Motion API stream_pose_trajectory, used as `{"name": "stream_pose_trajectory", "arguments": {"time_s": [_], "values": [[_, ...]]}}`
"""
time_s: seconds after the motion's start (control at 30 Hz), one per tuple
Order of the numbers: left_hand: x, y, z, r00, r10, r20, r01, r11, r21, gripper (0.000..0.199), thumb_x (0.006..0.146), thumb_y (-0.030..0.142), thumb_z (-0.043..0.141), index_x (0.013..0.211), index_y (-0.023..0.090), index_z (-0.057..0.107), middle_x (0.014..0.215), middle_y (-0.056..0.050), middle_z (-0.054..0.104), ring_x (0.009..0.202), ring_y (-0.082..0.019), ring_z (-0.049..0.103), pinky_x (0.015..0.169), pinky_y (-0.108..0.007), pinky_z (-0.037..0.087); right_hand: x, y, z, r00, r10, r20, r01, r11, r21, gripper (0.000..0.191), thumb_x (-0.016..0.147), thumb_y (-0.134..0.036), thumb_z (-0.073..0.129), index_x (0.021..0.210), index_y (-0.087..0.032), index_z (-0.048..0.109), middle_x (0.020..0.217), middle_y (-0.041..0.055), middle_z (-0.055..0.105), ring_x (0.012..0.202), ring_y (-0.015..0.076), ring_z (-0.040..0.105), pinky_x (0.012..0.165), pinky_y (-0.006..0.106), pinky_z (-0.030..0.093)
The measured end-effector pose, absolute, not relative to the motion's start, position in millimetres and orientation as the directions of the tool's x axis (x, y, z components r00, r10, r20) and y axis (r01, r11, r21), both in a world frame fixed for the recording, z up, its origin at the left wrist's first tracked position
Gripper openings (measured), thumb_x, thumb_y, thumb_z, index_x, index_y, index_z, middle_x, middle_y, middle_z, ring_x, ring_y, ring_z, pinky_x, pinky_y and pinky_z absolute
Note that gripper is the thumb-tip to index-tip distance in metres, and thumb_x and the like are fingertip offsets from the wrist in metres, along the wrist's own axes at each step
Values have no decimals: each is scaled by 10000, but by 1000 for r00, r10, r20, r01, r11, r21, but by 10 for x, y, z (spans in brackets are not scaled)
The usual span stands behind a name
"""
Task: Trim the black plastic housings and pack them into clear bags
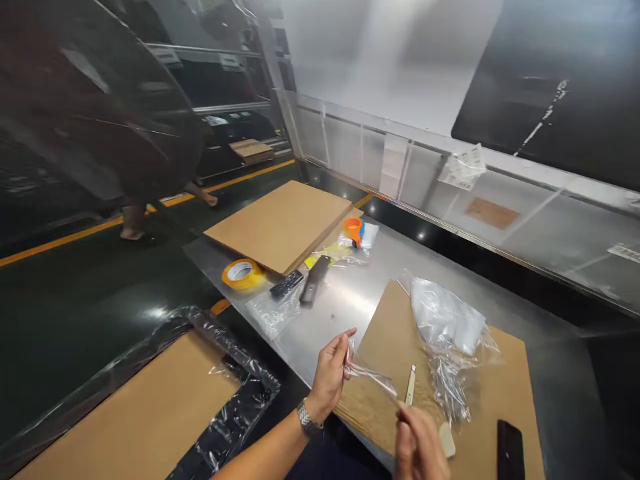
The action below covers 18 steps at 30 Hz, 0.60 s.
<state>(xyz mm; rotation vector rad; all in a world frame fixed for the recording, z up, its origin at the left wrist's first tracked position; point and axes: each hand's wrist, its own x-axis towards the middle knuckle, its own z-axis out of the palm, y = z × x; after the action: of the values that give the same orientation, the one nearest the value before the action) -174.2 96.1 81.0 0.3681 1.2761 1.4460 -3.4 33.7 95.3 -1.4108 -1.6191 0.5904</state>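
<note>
Over the near edge of the metal table (pixel 345 293), my left hand (pixel 330 370) is closed on one end of a thin clear plastic strip (pixel 373 375), its index finger pointing out. My right hand (pixel 420 443), blurred, pinches the strip's other end. A utility knife (pixel 411 385) lies on brown cardboard (pixel 387 333) just beyond my right hand. To the right of the knife rests a clear bag of white items (pixel 445 317). A small cream-coloured piece (pixel 447 440) sits beside my right hand, and a black object (pixel 510 450) lies farther right.
Stacked cardboard sheets (pixel 285 223), yellow tape (pixel 243 275), an orange and blue tape roll (pixel 354 230) and two black objects occupy the table's far left. A plastic-wrapped frame with cardboard (pixel 145 400) stands at lower left. Someone's bare feet (pixel 133 230) show beyond, behind a large dark shape.
</note>
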Motion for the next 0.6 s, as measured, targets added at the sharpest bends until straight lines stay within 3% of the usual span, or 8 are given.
{"name": "stream_pose_trajectory", "arguments": {"time_s": [0.03,0.1,0.2,0.3,0.37,0.47,0.53,0.6], "values": [[-1705,943,813,-305,861,-406,-506,215,835,511,745,523,580,1073,132,606,509,76,426,392,-39,317,382,-166,287,-212,391,992,-27,909,417,475,379,-794,193,882,-252,476,1025,-204,597,917,101,623,854,229,606,745,392,498],[-1643,902,825,-238,884,-401,-495,245,834,472,742,484,607,1045,122,630,556,40,520,464,-62,435,471,-181,383,-492,529,1059,-136,902,409,483,421,-767,211,881,-242,472,1063,-192,568,897,90,611,823,201,585,711,347,493],[-1578,838,841,-124,900,-419,-491,311,814,470,736,466,618,1045,113,645,715,-38,648,689,-147,586,682,-262,468,-657,688,1082,-102,965,242,541,258,-800,222,844,-339,539,1006,-192,579,859,68,572,804,198,547,699,336,471],[-1544,792,848,-27,889,-458,-489,388,781,503,727,489,607,1051,107,651,912,-103,684,873,-211,608,826,-324,454,-600,712,997,5,999,53,404,47,-914,244,777,-388,612,939,-206,604,883,58,549,848,210,514,765,355,427],[-1530,782,849,79,875,-477,-465,456,759,555,723,497,598,1096,87,626,953,-133,683,915,-237,607,867,-356,439,-515,691,916,98,994,-52,273,-77,-959,298,775,-384,605,1008,-201,582,891,55,544,847,203,508,778,351,411],[-1515,821,839,241,852,-466,-320,523,790,690,771,498,531,1296,60,433,917,-148,682,865,-247,619,856,-422,436,-361,657,851,174,976,-133,140,-158,-978,384,807,-398,549,1115,-171,519,824,36,535,784,173,513,761,330,420],[-1506,895,823,224,903,-368,-144,404,903,726,792,498,506,1364,92,319,1016,-152,645,960,-249,581,919,-456,379,-241,619,873,164,971,-175,35,-183,-983,410,793,-432,558,1104,-168,527,792,20,525,738,147,509,724,302,433],[-1486,1000,811,268,948,-169,22,170,985,723,757,533,542,1346,157,354,1195,-151,549,1155,-262,449,1008,-468,269,-118,545,932,133,969,-210,-67,-203,-977,466,740,-481,607,1082,-169,554,781,13,523,693,127,500,661,274,441]]}}
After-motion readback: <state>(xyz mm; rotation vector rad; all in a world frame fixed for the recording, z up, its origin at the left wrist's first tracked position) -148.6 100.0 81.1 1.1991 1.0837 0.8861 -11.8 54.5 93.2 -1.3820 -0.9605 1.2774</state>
